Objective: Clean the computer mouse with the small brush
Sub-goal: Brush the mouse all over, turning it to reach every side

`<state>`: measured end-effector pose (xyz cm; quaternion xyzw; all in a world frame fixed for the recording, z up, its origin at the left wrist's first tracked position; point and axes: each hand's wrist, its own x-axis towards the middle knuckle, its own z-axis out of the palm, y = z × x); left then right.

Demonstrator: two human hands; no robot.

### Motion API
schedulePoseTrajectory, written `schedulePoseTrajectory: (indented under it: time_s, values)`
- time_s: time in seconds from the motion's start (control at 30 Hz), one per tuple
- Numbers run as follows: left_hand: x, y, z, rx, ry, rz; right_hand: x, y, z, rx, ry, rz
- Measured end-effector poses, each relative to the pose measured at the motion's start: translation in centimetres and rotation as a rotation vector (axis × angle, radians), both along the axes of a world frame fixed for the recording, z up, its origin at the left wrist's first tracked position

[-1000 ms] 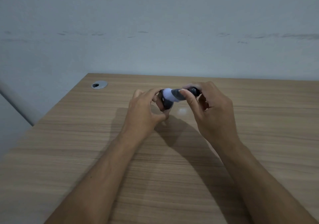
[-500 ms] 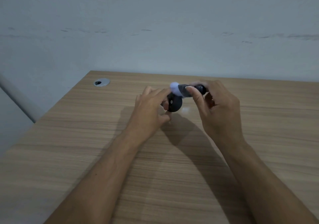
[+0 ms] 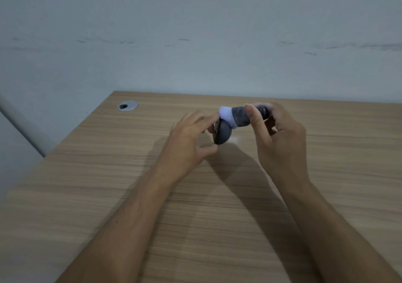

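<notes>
My left hand (image 3: 189,139) holds a dark computer mouse (image 3: 223,133) on its side, a little above the wooden desk (image 3: 108,173). The fingers pinch it at top and bottom, and part of the mouse is hidden behind them. My right hand (image 3: 276,139) grips a small brush (image 3: 239,117) with a dark handle and pale bristles. The bristle tip rests on the upper edge of the mouse. The brush lies almost level, pointing left.
A round metal cable grommet (image 3: 128,105) is set into the desk at the back left. A grey-blue wall stands right behind the desk's far edge. The desk's left edge runs diagonally toward the front left.
Both hands drifted slightly right. The mouse turned in my left hand, so more of its rounded dark shell shows. The brush tip moved across the top of the mouse.
</notes>
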<state>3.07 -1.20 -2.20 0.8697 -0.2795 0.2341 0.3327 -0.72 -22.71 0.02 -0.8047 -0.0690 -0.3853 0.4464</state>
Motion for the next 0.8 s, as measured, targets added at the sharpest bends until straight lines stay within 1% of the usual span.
schedulePoseTrajectory:
  time_s: [0.17,0.23,0.3,0.37,0.43,0.57,0.63,0.73,0.8]
  values:
    - [-0.3,0.1,0.3,-0.081,0.059,-0.026,-0.2,0.3,0.1,-0.016,0.001,0.084]
    - [-0.6,0.0,0.6,-0.108,0.047,-0.041,0.4,-0.2,0.0,-0.004,-0.002,0.016]
    - [-0.8,-0.2,0.8,-0.139,0.056,-0.057,1.2,-1.0,-0.6,0.043,0.038,-0.064]
    - [-1.2,-0.4,1.0,-0.159,0.078,-0.058,1.5,-1.5,-1.2,0.086,0.086,-0.076]
    - [-1.2,-0.5,1.0,-0.172,0.097,-0.047,1.2,-1.3,-1.2,0.079,0.085,-0.035]
    - [-1.1,-0.2,0.9,-0.242,0.210,0.013,0.2,-0.1,-0.3,-0.039,0.041,0.120]
    - [-1.0,0.0,0.7,-0.296,0.270,0.017,0.6,-0.2,-0.7,-0.044,0.036,0.071]
    - [-1.0,-0.1,0.7,-0.399,0.380,-0.044,1.5,-1.0,-1.4,0.046,0.070,-0.079]
    - [-1.0,-0.4,0.6,-0.434,0.450,-0.068,1.5,-1.1,-1.4,0.081,0.071,-0.086]
